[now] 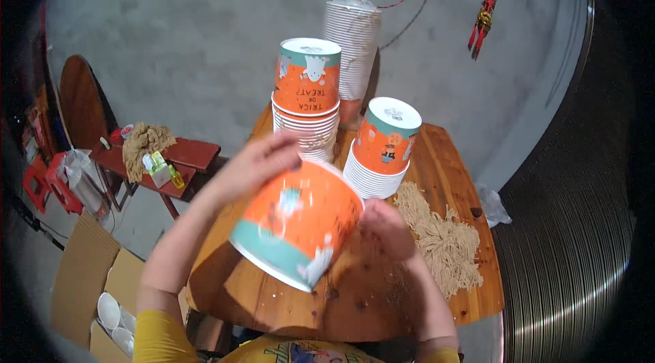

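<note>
A large orange paper bucket (303, 216) with a green band and white ghost pictures is tilted in the air over the table. My left hand (256, 165) grips it at its upper left rim, fingers closed over the edge. At the right end of the rim, my right hand (387, 226) is closed on the edge, somewhat blurred. Behind stands a tall stack of upside-down paper buckets (307, 80), with a shorter upside-down stack (383, 148) to its right. A heap of beige yarn strands (443, 240) lies on the table right of my right hand.
The wooden table (273, 301) carries a tall plastic-wrapped bucket stack (351, 42) near the grey wall. To the left is a red bench (198, 151) with a beige bundle (147, 148). An open carton (126, 274) holding white buckets sits lower left. Ribbed dark material (573, 226) stands on the right.
</note>
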`<action>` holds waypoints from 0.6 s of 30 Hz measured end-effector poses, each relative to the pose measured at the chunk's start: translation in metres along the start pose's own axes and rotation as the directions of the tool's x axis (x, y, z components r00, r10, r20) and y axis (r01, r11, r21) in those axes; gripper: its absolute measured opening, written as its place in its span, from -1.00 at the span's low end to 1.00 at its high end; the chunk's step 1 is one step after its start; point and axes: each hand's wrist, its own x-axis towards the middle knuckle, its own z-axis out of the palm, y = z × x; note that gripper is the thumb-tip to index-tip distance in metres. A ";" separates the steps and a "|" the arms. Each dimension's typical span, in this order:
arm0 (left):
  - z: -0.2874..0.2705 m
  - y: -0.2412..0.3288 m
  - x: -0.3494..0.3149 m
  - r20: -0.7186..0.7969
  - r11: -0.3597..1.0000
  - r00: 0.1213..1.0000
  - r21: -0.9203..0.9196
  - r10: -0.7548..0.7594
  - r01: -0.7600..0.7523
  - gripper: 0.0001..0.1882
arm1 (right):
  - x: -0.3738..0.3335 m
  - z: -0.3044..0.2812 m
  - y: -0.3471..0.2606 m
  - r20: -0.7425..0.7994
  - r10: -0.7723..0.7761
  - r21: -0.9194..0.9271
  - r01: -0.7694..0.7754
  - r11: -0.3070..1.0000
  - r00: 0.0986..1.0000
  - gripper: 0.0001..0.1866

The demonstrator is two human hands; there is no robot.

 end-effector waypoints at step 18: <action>-0.100 0.017 0.076 -0.351 0.947 0.879 0.141 0.322 -0.290 -0.37 | 0.261 -0.002 0.006 -0.267 0.256 0.868 0.116 0.482 0.929 -0.85</action>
